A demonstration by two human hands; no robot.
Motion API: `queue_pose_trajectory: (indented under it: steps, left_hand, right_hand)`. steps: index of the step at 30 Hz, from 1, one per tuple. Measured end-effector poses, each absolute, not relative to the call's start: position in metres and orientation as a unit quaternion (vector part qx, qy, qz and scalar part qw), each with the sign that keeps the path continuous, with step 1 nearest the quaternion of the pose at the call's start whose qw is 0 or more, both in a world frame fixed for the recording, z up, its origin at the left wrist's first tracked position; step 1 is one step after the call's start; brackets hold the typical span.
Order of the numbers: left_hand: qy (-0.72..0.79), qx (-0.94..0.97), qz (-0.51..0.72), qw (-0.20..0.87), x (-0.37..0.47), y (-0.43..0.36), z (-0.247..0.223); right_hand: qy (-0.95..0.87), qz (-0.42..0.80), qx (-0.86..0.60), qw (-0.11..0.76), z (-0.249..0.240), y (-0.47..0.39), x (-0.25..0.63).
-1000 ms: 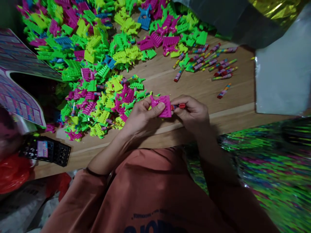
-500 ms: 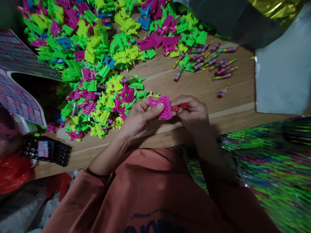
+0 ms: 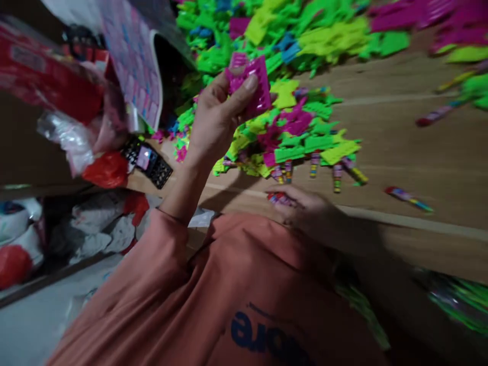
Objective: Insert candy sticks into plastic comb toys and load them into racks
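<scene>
My left hand (image 3: 219, 114) is closed on a magenta plastic piece (image 3: 261, 96) with a ridged, comb-like plate, thumb pressed on its face. It is raised over a heap of similar green, yellow, magenta and blue pieces (image 3: 305, 147). Lower and to the right, my right hand (image 3: 308, 206) is closed around small printed tubes (image 3: 281, 199) with red ends; their number is blurred. Several more tubes lie along the near edge of the heap, one printed tube (image 3: 337, 178) among them. Another loose tube (image 3: 408, 198) rests on the wood to the right.
The wooden tabletop (image 3: 392, 152) runs across the view. On the left stand a printed card sheet (image 3: 133, 61), a black plastic tray (image 3: 150, 162) and a red plastic bag (image 3: 107, 170). A bundle of bright green items (image 3: 457, 300) sits below the table's edge at lower right.
The view has swung to the left. My left hand has lifted the magenta piece up and away from my right hand; the two were close together before. My right hand still holds the tubes.
</scene>
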State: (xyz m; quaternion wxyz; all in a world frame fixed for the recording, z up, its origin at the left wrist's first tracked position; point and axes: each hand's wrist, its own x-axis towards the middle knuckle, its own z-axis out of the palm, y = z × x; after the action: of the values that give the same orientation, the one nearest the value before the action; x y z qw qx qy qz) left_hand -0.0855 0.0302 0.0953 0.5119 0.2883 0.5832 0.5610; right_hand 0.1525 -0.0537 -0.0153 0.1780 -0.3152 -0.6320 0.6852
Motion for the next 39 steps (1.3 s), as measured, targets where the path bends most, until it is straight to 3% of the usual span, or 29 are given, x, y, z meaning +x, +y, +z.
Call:
queue_pose_trajectory:
  steps: [6,9,12,18,22,24,28,32,39]
  left_hand:
    - [0.615,0.252,0.606,0.436,-0.132,-0.01,0.118]
    - [0.592,0.25,0.62,0.451,-0.138,-0.028,0.117]
    - [0.599,0.241,0.612,0.457,-0.146,-0.037,0.111]
    - [0.572,0.252,0.599,0.5,-0.15,-0.035,0.086]
    - [0.551,0.274,0.577,0.537,-0.13,-0.018,0.066]
    - [0.533,0.287,0.565,0.561,-0.114,-0.007,0.058]
    - [0.52,0.3,0.516,0.611,-0.077,0.01,0.053]
    - [0.501,0.298,0.482,0.654,-0.037,0.024,0.046]
    - [0.451,0.278,0.431,0.731,0.014,0.046,0.026]
  right_hand:
    - [-0.678,0.724,-0.129,-0.013,0.007,-0.104,0.012]
    - [-0.673,0.724,-0.116,-0.097,0.013,-0.118,-0.038]
    - [-0.681,0.711,-0.128,-0.122,0.008,-0.122,-0.053]
    - [-0.663,0.731,-0.158,0.007,0.011,-0.068,0.029]
    - [-0.648,0.685,-0.31,0.121,0.026,-0.015,0.121]
    - [-0.656,0.581,-0.431,0.213,0.022,0.012,0.176]
    - [-0.667,0.26,-0.598,0.361,-0.006,0.057,0.288]
    - [-0.678,0.165,-0.619,0.361,-0.034,0.081,0.341]
    - [-0.732,0.249,-0.548,0.319,-0.052,0.101,0.297]
